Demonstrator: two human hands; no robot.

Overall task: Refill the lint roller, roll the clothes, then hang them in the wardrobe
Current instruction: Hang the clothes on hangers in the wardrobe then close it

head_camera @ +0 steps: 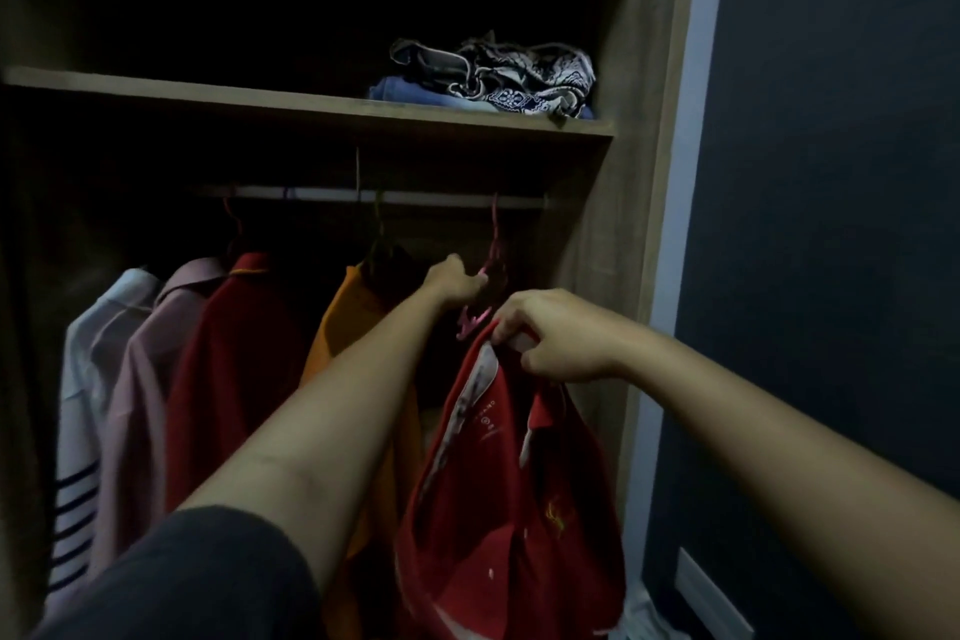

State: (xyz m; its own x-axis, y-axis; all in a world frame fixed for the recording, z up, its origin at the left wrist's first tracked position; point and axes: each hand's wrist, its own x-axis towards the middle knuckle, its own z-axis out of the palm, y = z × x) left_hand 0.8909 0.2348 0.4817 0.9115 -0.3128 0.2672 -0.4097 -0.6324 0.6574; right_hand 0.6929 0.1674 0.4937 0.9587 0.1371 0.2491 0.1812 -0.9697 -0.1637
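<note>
A red polo shirt (498, 473) hangs from a pink hanger (475, 317) at the right end of the wardrobe rail (415, 197). My left hand (451, 282) reaches up and grips the hanger near its neck. My right hand (550, 335) pinches the shirt's collar just below and to the right of the hanger. The hanger's hook rises to the rail, but it is too dark to tell if it rests on it. No lint roller is in view.
Several shirts hang on the rail to the left: an orange one (343, 327), a dark red one (228, 369), a pink one (140, 390), a white striped one (78, 431). Folded clothes (498, 75) lie on the shelf (260, 101) above. The wardrobe side panel (623, 224) stands close on the right.
</note>
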